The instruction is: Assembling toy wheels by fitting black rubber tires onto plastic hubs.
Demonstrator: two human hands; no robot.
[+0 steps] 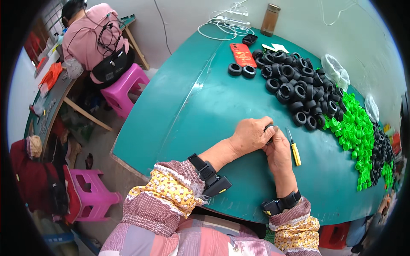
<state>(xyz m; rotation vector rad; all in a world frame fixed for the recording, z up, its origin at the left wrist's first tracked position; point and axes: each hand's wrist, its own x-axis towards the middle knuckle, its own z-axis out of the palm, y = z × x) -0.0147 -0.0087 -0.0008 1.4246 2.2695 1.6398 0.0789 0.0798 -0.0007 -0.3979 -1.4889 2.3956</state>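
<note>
While my two forearms come in from six o'clock, my left hand (252, 135) bends over the top and my right hand (277, 149) meets it from below. Both are pressed together around a small black piece (269, 128), probably a tyre, but most of it is hidden by my fingers. It sits near the middle of the green table (192, 106). A yellow screwdriver (294, 151) lies just beside my right hand, at three o'clock. At one o'clock spreads a heap of black tyres (299, 85).
</note>
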